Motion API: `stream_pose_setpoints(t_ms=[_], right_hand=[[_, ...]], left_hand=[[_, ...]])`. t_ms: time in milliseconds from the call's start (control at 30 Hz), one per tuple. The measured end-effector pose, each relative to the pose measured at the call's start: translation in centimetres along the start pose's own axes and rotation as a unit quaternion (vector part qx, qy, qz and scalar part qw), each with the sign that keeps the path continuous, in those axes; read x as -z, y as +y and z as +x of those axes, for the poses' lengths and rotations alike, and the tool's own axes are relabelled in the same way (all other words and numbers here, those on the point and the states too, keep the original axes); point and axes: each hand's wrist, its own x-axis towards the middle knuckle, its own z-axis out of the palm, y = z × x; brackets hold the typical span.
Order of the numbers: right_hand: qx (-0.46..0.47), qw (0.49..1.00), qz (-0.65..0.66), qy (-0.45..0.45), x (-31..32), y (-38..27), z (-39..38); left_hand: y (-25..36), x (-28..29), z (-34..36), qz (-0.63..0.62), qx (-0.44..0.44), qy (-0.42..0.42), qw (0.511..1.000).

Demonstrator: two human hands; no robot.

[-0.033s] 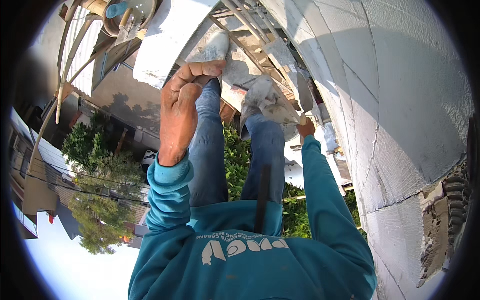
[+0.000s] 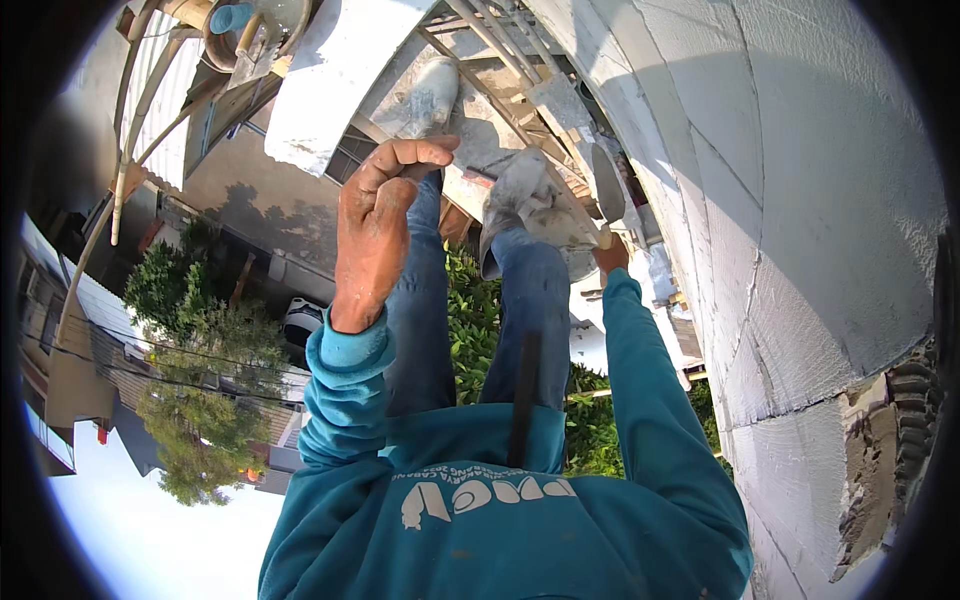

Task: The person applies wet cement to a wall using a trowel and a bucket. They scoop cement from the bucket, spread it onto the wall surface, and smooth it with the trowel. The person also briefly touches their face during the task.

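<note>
My left hand (image 2: 375,228) is raised in front of my left leg. Its fingers are loosely bent, a gap shows between thumb and fingertips, and I see nothing in it. Low beside the wall on the right, my right hand (image 2: 612,257) is closed round the light-coloured handle of a trowel (image 2: 607,185). The trowel's long grey blade points away from me, over the planks near the wall. Part of the right hand's fingers is hidden.
A plastered pale wall (image 2: 800,200) rises on the right, with a rough broken edge (image 2: 870,470). My feet are on plaster-spattered boards (image 2: 485,135); green plants (image 2: 472,320) show far below. Upper left stand a bucket (image 2: 297,35) with a blue cup (image 2: 231,17) and bamboo poles (image 2: 140,90).
My left hand has shifted slightly to the right and a little downward, still loosely bent. The right hand and the trowel have not visibly moved.
</note>
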Motion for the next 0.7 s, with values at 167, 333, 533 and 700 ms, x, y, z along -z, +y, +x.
stream_pose_setpoints(t_ms=[167, 333, 533, 700], right_hand=[[-0.053, 0.997, 0.027, 0.053, -4.4, 0.7, 0.6], [-0.073, 0.997, 0.029, 0.019, -5.5, 3.0, 1.8], [-0.023, 0.999, 0.04, 0.03, -8.0, 6.9, 4.8], [-0.049, 0.994, 0.059, 0.077, -9.6, 7.2, 3.6]], left_hand=[[-3.9, -2.3, -1.8, -0.083, 0.055, 0.002, 0.995], [-6.7, -2.6, -1.1, -0.097, 0.046, 0.001, 0.994], [-5.4, -3.4, -1.0, -0.225, -0.048, -0.04, 0.972], [0.4, -3.4, -2.2, -0.312, -0.151, 0.019, 0.938]])
